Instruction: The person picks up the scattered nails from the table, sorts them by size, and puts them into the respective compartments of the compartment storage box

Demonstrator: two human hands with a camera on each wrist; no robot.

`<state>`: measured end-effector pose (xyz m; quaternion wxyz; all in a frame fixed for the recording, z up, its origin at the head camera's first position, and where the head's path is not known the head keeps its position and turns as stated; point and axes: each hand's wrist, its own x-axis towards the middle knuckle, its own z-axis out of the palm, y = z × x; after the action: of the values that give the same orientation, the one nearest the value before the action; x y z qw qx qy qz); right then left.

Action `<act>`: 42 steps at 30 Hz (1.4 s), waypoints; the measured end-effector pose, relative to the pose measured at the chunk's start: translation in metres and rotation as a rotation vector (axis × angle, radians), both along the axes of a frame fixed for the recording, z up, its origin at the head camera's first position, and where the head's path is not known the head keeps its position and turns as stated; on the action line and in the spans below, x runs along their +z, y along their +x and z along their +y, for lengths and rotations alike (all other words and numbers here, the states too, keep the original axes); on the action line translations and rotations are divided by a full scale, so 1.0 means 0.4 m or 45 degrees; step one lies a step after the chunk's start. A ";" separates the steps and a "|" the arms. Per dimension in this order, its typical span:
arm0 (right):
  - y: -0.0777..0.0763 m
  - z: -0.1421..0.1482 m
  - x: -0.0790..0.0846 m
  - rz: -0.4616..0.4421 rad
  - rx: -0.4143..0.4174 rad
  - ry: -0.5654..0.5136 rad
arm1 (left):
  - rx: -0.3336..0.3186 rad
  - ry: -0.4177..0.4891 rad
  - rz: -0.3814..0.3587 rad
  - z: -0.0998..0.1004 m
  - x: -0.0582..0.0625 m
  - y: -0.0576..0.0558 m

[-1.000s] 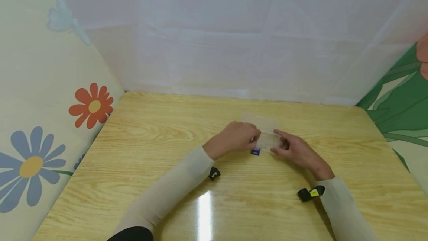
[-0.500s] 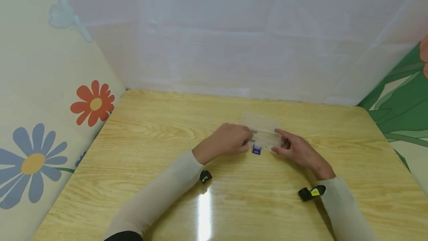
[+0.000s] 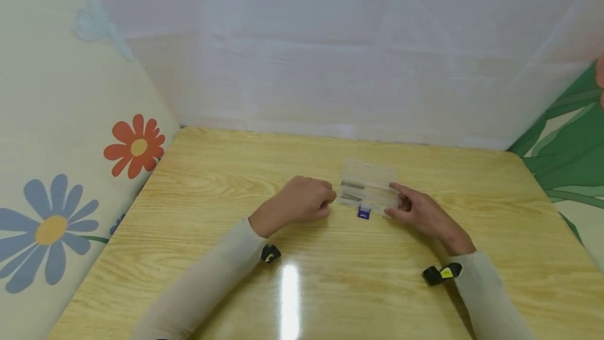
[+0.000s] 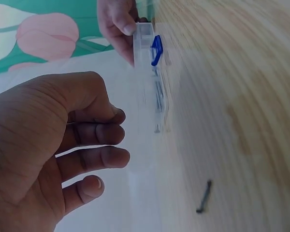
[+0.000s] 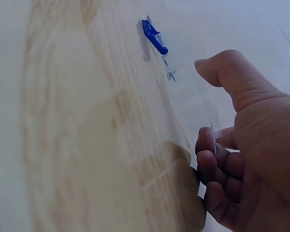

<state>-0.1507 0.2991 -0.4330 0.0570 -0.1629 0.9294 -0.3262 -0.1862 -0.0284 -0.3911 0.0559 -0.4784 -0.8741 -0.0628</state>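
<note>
A clear plastic box (image 3: 379, 198) lies on the table with its lid (image 3: 370, 171) raised at the back and a blue latch (image 3: 364, 213) at the front. Thin metal pieces (image 3: 352, 185), like screws or nails, lie in its left part. My right hand (image 3: 420, 213) holds the box's right end between thumb and fingers. Just left of the box hovers my left hand (image 3: 297, 201), apart from it. Its fingers (image 4: 104, 157) are loosely bent, with nothing seen between them. Below them, in the left wrist view, a small dark screw or nail (image 4: 204, 196) lies on the wood.
The wood-grain table (image 3: 212, 172) reaches back to a white sheet (image 3: 292, 77). Flower-printed panels (image 3: 52, 119) stand at the sides. A black wrist camera (image 3: 270, 253) sits under the left wrist and another black camera (image 3: 431, 275) by the right.
My left hand has moved left, away from the box, uncovering the metal pieces in its left part. My right hand has stayed at the box's right end.
</note>
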 end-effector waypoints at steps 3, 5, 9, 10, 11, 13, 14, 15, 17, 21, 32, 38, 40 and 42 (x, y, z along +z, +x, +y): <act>0.002 0.000 0.002 -0.001 0.000 0.002 | 0.026 0.029 0.009 -0.025 -0.004 0.001; 0.002 0.000 0.002 -0.001 0.003 0.000 | 0.053 0.027 0.002 -0.041 -0.009 0.003; 0.003 0.000 0.002 -0.008 0.006 -0.004 | 0.102 -0.010 -0.038 -0.072 -0.011 0.007; 0.003 0.000 0.002 -0.009 0.007 -0.004 | 0.112 -0.020 -0.042 -0.079 -0.010 0.009; 0.003 0.000 0.002 -0.009 0.007 -0.005 | 0.124 -0.029 -0.049 -0.087 -0.009 0.010; 0.002 0.001 0.003 -0.012 0.008 -0.005 | 0.147 -0.046 -0.056 -0.101 -0.009 0.012; 0.002 0.001 0.003 -0.014 0.009 -0.005 | 0.155 -0.049 -0.060 -0.108 -0.008 0.013; 0.002 0.000 0.003 -0.014 0.009 -0.004 | 0.158 -0.048 -0.065 -0.114 -0.008 0.014; 0.002 0.001 0.003 -0.015 0.010 -0.001 | 0.164 -0.044 -0.077 -0.126 -0.008 0.016; 0.002 0.001 0.002 -0.010 0.011 0.003 | 0.175 -0.034 -0.099 -0.146 -0.007 0.020; 0.002 0.002 0.000 -0.004 0.012 -0.010 | 0.194 -0.038 -0.150 -0.175 -0.024 0.026; 0.000 0.004 -0.002 -0.002 0.009 -0.009 | 0.177 -0.026 -0.120 -0.180 -0.034 0.025; 0.000 0.004 -0.003 -0.003 0.010 -0.010 | 0.173 -0.021 -0.114 -0.181 -0.035 0.025; 0.000 0.004 -0.003 -0.005 0.008 -0.012 | 0.172 -0.022 -0.114 -0.182 -0.037 0.025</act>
<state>-0.1507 0.3009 -0.4343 0.0591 -0.1656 0.9272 -0.3306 -0.1763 -0.1012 -0.4058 0.0166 -0.4156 -0.9065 -0.0728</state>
